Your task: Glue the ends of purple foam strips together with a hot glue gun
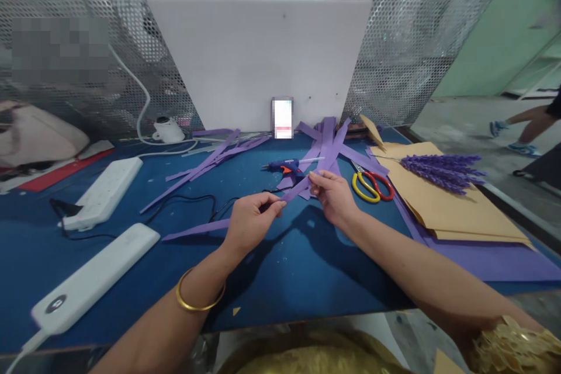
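Observation:
A narrow purple strip (pixel 297 189), paper or felt, stretches between my two hands above the blue table. My left hand (pixel 252 219) is closed on it, thumb against fingers, and a purple length (pixel 195 229) emerges on that hand's far left side. My right hand (pixel 332 196) pinches the strip's other end between thumb and fingertips. Just behind the hands lies a blue glue gun (pixel 280 166) with an orange trigger and a clear glue stick. Scissors (pixel 372 185) with one yellow and one red handle rest to the right of my right hand.
Purple strips lie in a pile (pixel 326 137) at the back and in a bundle (pixel 210 160) at left. Brown paper (pixel 456 210) bears purple flower sprigs (pixel 445 172). Two white power strips (pixel 99 277) and cords occupy the left. A phone (pixel 283 118) leans on a white board (pixel 263 58).

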The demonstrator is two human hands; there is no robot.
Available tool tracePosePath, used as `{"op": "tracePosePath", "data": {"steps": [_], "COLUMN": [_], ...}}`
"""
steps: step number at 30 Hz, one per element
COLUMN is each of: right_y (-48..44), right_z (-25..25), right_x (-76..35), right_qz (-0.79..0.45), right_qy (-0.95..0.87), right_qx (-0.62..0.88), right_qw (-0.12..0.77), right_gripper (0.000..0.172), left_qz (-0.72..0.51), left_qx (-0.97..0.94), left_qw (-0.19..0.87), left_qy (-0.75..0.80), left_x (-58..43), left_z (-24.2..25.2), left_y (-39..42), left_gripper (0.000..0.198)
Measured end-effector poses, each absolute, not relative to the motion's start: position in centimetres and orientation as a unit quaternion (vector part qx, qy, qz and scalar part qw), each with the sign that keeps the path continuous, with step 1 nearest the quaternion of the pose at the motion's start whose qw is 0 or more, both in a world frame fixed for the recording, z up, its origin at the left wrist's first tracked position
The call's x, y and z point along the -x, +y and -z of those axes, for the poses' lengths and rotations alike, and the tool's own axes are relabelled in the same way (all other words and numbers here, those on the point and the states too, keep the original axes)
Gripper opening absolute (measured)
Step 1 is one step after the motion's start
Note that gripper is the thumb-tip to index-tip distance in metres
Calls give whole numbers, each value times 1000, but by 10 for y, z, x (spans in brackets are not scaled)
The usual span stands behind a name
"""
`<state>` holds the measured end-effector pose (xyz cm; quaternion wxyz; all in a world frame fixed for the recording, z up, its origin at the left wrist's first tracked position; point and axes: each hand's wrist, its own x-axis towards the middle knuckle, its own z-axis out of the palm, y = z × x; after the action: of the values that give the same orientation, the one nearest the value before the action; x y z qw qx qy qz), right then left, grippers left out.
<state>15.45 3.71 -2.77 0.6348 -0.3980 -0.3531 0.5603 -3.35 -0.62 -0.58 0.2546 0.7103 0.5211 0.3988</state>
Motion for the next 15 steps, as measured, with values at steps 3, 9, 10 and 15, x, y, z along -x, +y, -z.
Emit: {"op": "tracePosePath", "data": {"steps": [3,9,10,15], "right_y": [39,41,40,21], "right_z": [27,22,21,21], "right_x": [-156,-160,-159,-142], "right_qz": [-563,-583,-592,-657], "right_qy": [-348,-356,-355,-390], "right_qx": [394,380,371,327], "right_qw": [638,624,621,556], "right_gripper": [33,43,46,43], "left_qz": [-396,-416,-422,-434], "left_qx": [-705,-686,-678,-652], "left_qw": [264,280,286,313], "left_qy": [525,527,530,536], "left_x": [34,37,38,38], "left_z": [6,6,6,4], "left_y": [-5,-2,-1,-4], "left_gripper": [23,24,24,29]}}
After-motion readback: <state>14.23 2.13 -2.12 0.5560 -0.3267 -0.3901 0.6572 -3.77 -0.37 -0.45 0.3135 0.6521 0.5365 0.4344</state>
